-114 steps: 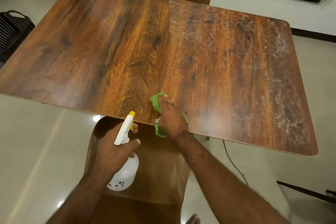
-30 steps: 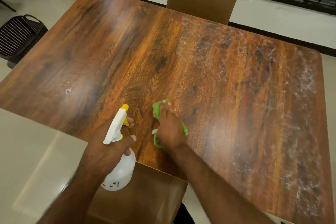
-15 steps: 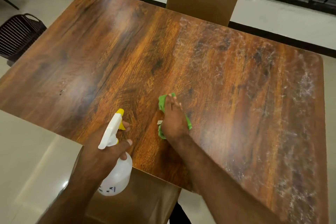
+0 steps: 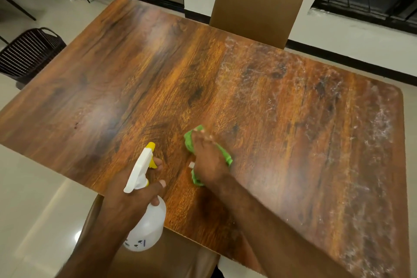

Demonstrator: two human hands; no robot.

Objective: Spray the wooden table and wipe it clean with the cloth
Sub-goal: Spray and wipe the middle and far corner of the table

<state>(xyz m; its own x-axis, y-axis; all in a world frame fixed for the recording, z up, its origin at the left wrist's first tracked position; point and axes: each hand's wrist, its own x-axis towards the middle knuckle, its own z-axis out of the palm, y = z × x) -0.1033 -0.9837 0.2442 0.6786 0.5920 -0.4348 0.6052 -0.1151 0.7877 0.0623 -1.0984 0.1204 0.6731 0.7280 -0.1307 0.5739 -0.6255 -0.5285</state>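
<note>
Wiping risk: the right hand (image 4: pixel 208 160) presses the green cloth (image 4: pixel 189 141) near the middle of the near edge, while whitish streaks (image 4: pixel 381 124) cover the right side of the wooden table (image 4: pixel 293 153); short strokes could smear them or miss them.
Spraying risk: the spray bottle (image 4: pixel 151 225) hangs over the near edge; a stray squeeze might wet the streak-free left part, and drips could reach the floor (image 4: pixel 33 198).
Right fingers: stretched nearly flat and close together, pushing the cloth onto the wood; slightly blurred.
Left hand (image 4: pixel 126 198): fingers curled round the bottle's neck, one on the yellow trigger (image 4: pixel 154 164).
Cloth location: under the right palm, on the tabletop, just right of the bottle.
</note>
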